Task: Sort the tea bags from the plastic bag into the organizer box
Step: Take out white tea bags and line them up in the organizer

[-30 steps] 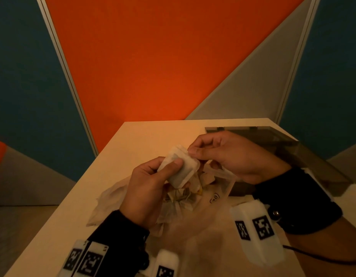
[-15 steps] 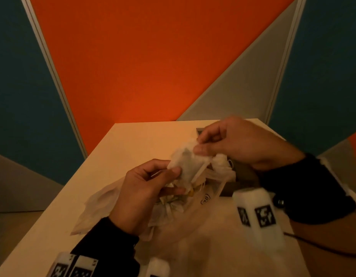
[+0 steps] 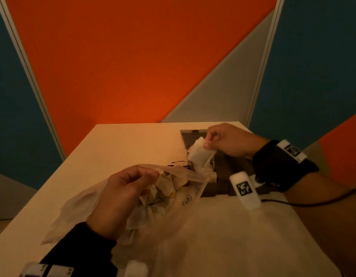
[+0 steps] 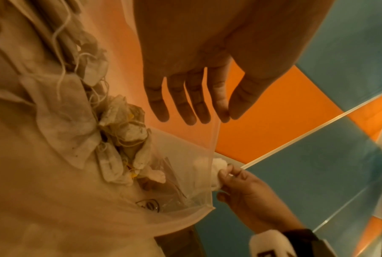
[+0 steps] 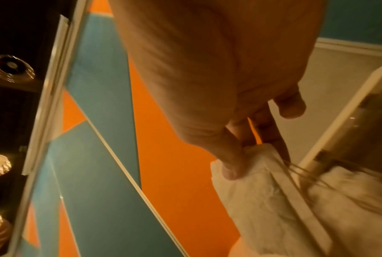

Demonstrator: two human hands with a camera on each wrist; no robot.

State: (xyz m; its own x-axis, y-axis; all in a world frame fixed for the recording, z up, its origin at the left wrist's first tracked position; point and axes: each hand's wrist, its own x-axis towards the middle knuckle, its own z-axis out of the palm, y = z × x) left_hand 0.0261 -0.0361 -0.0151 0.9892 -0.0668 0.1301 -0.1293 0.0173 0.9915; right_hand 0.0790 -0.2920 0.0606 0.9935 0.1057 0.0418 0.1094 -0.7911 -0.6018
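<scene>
Right hand: the right hand [image 3: 229, 139] is pinching a white tea bag [image 3: 199, 152] by its top edge between thumb and forefinger, the other fingers curling loosely behind, so the bag is hanging free with its strings trailing below.
Left hand: the left hand [image 3: 123, 194] is nipping the upper film of the plastic bag [image 3: 185, 198] between thumb and forefinger, the rest of the fingers lying relaxed; judging by the raised lip, it is holding the mouth open for the next pick.
Tea bag position: the pinched bag is hanging over the near-left part of the organizer box [image 3: 227, 166], far right of the plastic bag, probably so it can drop straight in; which compartment lies under it is too dark to tell.
Remaining tea bags: a crumpled heap of tea bags [image 4: 119, 132] with tangled strings is sitting inside the plastic bag, just beside the left hand, so much sorting is still waiting.
Worktop: the pale worktop [image 3: 133, 140] is carrying the plastic bag near and left, the box far and right, keeping the carry short.
Risk: trailing strings may be snagging on the heap.
</scene>
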